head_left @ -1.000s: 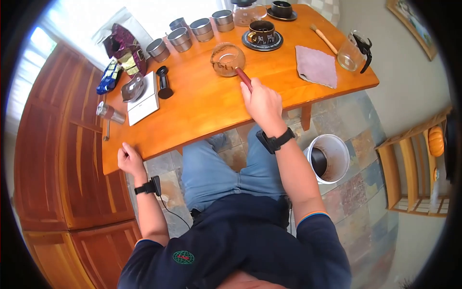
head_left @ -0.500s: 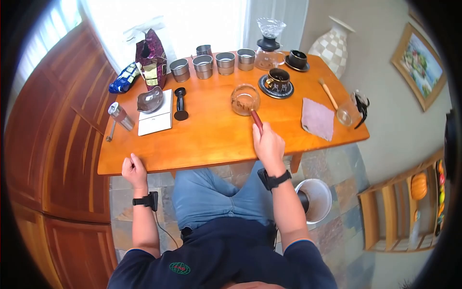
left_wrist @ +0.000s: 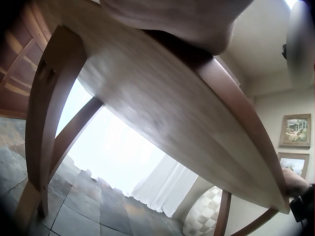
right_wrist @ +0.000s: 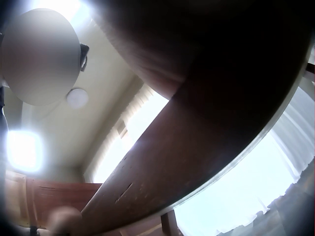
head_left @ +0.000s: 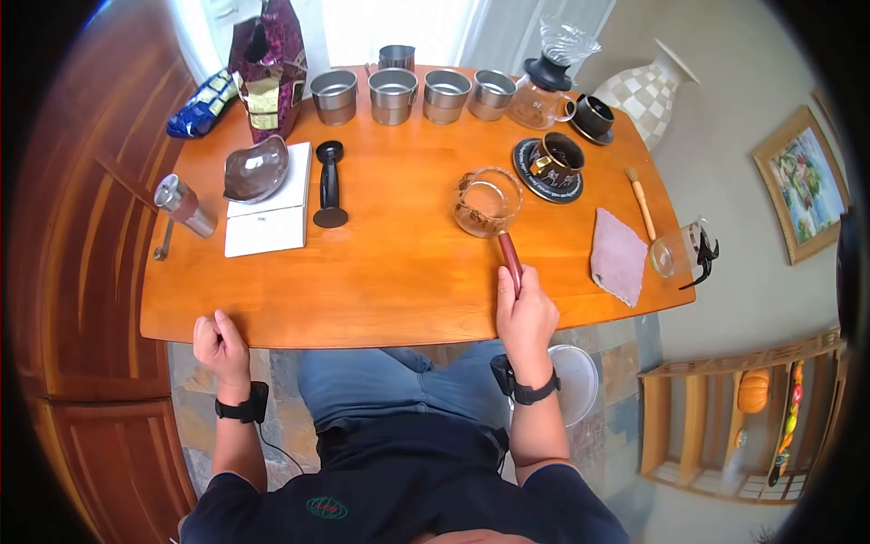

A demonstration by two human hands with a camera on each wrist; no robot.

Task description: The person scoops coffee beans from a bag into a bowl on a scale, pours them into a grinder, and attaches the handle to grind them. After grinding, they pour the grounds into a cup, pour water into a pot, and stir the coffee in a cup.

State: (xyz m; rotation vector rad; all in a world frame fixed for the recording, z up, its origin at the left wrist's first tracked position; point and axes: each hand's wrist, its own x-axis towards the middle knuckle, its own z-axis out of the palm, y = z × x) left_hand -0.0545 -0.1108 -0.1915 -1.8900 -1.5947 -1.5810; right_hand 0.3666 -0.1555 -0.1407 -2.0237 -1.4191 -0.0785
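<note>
My right hand (head_left: 525, 317) rests at the near edge of the wooden table (head_left: 390, 281) and grips the dark red handle (head_left: 510, 258) of a glass dripper (head_left: 486, 202) with brown residue inside. The dripper sits on the tabletop in front of a black cup on a saucer (head_left: 551, 165). My left hand (head_left: 220, 346) sits at the table's front left edge with fingers curled, holding nothing. Both wrist views show only the table's underside (left_wrist: 162, 113).
Several metal cups (head_left: 392, 92) line the far edge beside a glass server (head_left: 546, 89). A purple coffee bag (head_left: 268, 68), scale with bowl (head_left: 263, 195), tamper (head_left: 329, 186), hand grinder (head_left: 183, 206), pink cloth (head_left: 618, 256), brush (head_left: 640, 201) and glass jug (head_left: 678, 252) lie around. A white bin (head_left: 575, 381) stands under the right.
The head view has tilted and drawn back, showing more of the table. My right hand with the dripper handle has come nearer the front edge; the left hand stays at the edge.
</note>
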